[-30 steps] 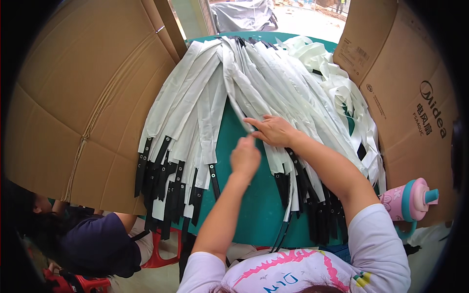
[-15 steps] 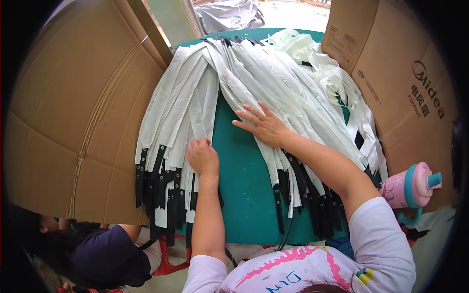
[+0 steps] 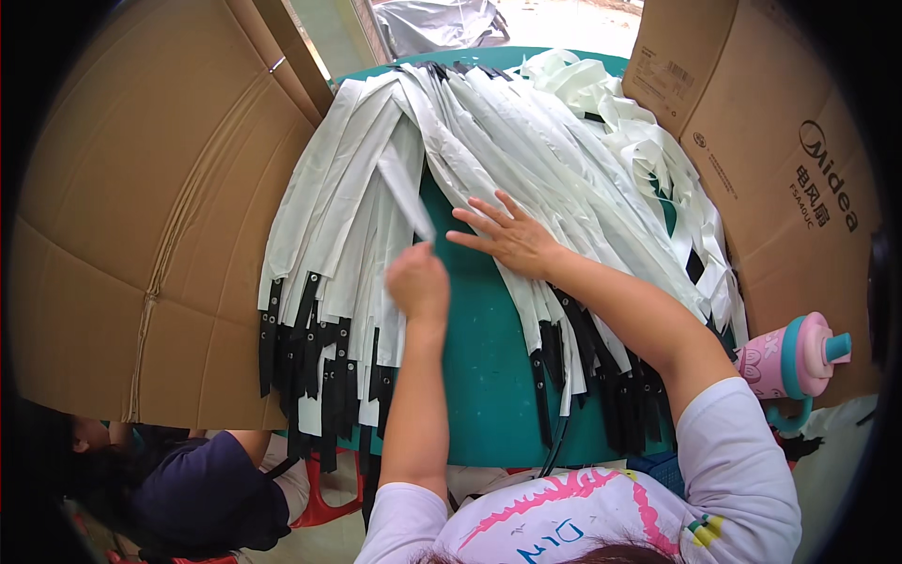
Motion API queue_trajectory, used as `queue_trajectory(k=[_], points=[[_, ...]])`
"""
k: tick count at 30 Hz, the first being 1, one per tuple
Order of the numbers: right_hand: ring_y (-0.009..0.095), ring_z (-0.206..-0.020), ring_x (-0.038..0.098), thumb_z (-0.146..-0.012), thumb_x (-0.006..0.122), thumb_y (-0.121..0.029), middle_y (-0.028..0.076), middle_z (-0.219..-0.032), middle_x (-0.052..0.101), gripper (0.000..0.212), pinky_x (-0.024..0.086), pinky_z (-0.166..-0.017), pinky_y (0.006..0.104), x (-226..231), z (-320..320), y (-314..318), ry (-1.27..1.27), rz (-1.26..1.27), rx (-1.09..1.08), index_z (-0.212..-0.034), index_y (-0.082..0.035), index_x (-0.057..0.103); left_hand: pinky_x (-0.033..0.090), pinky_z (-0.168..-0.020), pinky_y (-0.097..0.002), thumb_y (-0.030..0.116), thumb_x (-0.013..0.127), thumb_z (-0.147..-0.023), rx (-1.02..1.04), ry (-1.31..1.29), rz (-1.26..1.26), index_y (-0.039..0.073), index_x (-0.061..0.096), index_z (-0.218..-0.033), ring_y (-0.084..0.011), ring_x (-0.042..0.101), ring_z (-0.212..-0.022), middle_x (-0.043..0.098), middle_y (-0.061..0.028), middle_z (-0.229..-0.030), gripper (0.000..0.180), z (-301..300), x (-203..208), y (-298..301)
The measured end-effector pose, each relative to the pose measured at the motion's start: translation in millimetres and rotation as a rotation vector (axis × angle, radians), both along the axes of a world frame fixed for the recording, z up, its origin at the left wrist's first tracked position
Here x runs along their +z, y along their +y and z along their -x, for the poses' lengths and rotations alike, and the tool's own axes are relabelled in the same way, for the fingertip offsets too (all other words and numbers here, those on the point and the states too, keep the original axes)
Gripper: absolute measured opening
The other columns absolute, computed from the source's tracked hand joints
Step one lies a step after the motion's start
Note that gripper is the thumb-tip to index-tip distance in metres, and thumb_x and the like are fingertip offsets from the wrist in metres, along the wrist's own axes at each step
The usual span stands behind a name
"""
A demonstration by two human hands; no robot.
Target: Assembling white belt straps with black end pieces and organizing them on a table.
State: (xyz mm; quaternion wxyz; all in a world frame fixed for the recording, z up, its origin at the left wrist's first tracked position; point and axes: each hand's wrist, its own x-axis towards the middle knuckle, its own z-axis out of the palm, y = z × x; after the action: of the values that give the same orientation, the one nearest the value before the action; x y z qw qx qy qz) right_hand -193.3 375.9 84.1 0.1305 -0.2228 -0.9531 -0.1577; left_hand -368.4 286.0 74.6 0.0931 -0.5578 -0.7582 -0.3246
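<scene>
My left hand (image 3: 419, 284) is closed in a fist around the end of a white strip (image 3: 406, 195), which slants up from the left bundle of long white strips (image 3: 324, 202). The fist is slightly blurred and stands over the gap between the two bundles. My right hand (image 3: 515, 242) lies open, fingers spread, on the inner edge of the right bundle of white strips (image 3: 573, 202). Black end bands with metal eyelets (image 3: 308, 310) hang at the strips' near ends. At the far side the strips gather at more black ends.
All this lies on a green table (image 3: 474, 376). Cardboard walls stand left (image 3: 103, 216) and right (image 3: 742, 122). White ribbon (image 3: 658, 155) is heaped along the right edge. A pink tumbler with teal trim (image 3: 775, 362) stands at the right. Another person in a dark shirt (image 3: 207, 498) is at lower left.
My left hand has moved right and slightly up, drawing one white strip away from the left bundle toward the gap. My right hand stays in nearly the same place.
</scene>
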Motion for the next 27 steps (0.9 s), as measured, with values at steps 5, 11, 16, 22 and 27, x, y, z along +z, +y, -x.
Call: queue_trajectory(k=[5, 11, 16, 22, 27], points=[[0.015, -0.139, 0.019, -0.087, 0.045, -0.017, -0.002, -0.142, 0.036, 0.041, 0.011, -0.115, 0.0399, -16, 9, 17, -0.074, 0.037, 0.253, -0.128, -0.017, 0.047, 0.048, -0.074, -0.0418, 0.02, 0.062, -0.082, -0.421, -0.406, 0.18, 0.001, 0.063, -0.091, -0.034, 0.059, -0.085, 0.06, -0.0162, -0.09, 0.021, -29, -8, -11], [0.023, -0.119, 0.047, -0.078, 0.053, -0.013, 0.008, -0.107, 0.061, 0.022, 0.023, -0.113, 0.0367, 13, 14, 21, -0.272, 0.084, 0.459, -0.095, -0.007, 0.065, 0.041, -0.086, -0.0429, 0.023, 0.069, -0.077, 0.151, 0.062, 0.051, 0.001, 0.06, -0.104, -0.0337, 0.055, -0.091, 0.059, -0.0148, -0.09, 0.036, 41, -15, -44], [0.029, -0.093, 0.056, -0.075, 0.05, -0.014, 0.011, -0.091, 0.058, 0.051, 0.044, -0.089, 0.0392, 10, 15, 21, 0.012, 0.591, 0.271, -0.126, -0.012, 0.05, 0.045, -0.08, -0.0447, 0.011, 0.066, -0.075, -0.001, -0.22, 0.143, 0.001, 0.06, -0.104, -0.0347, 0.058, -0.087, 0.06, -0.0151, -0.089, 0.031, 28, -23, -40], [0.026, -0.085, 0.059, -0.08, 0.045, -0.017, 0.008, -0.099, 0.055, 0.036, 0.047, -0.075, 0.0392, 13, 30, 16, -0.028, 0.5, 0.145, -0.113, -0.013, 0.059, 0.046, -0.079, -0.0421, 0.012, 0.062, -0.079, -0.497, -0.333, 0.208, -0.001, 0.061, -0.096, -0.0342, 0.058, -0.088, 0.061, -0.0171, -0.09, 0.021, -31, -16, -29], [0.023, -0.102, 0.054, -0.079, 0.05, -0.018, 0.008, -0.107, 0.054, 0.022, 0.046, -0.082, 0.036, 6, 11, 19, 0.086, 0.506, 0.089, -0.077, -0.005, 0.067, 0.044, -0.081, -0.0427, 0.021, 0.068, -0.077, 0.108, 0.105, -0.045, 0.0, 0.059, -0.099, -0.0352, 0.055, -0.09, 0.059, -0.0168, -0.09, 0.032, 41, -26, -34]])
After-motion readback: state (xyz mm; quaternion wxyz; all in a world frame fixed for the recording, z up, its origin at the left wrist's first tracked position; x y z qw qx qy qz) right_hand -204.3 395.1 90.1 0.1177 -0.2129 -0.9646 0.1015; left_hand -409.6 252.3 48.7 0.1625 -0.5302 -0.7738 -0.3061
